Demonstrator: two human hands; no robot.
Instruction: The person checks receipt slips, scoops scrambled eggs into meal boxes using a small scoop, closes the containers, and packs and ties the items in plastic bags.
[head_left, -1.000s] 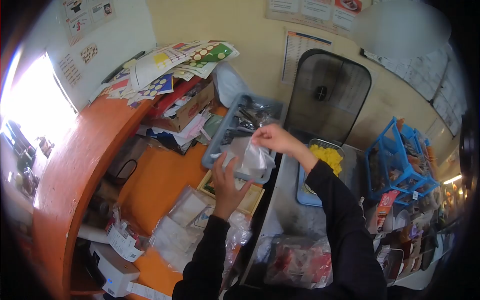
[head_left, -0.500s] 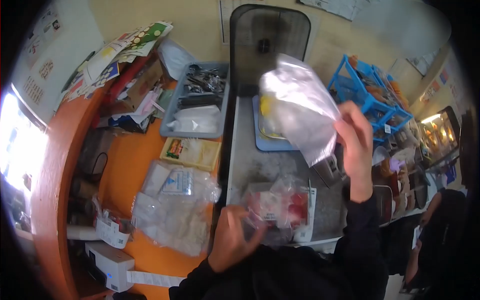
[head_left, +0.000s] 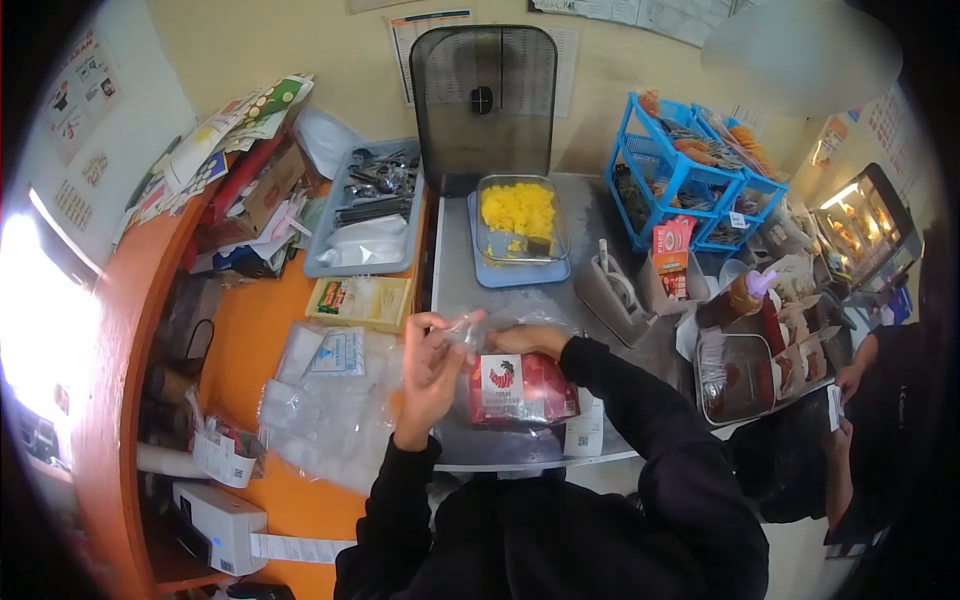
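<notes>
A clear plastic bag (head_left: pixel 535 303) stands on the grey metal counter in front of me, around a red food package (head_left: pixel 535 400) with a white printed label. My left hand (head_left: pixel 427 375) pinches the left edge of the bag's mouth between thumb and fingers. Over the red package, my right hand (head_left: pixel 530 338) reaches into the bag's opening from the right, its fingertips hidden by plastic. A printed receipt (head_left: pixel 583 428) lies beside the bag on the right. Behind it, a glass container (head_left: pixel 567 225) of yellow crumbly food sits on a blue scale or tray (head_left: pixel 520 275).
Left on the orange counter lie clear bags (head_left: pixel 330 420), a cutlery tray (head_left: pixel 320 255) and a receipt printer (head_left: pixel 225 520). Blue baskets (head_left: pixel 690 195), a grey holder (head_left: pixel 620 310) and a metal tray (head_left: pixel 745 345) stand right. Another person (head_left: pixel 880 420) stands at far right.
The silver foil piece that my right hand held up is out of sight. That hand has come down into the bag, and my left hand has risen to the bag's edge.
</notes>
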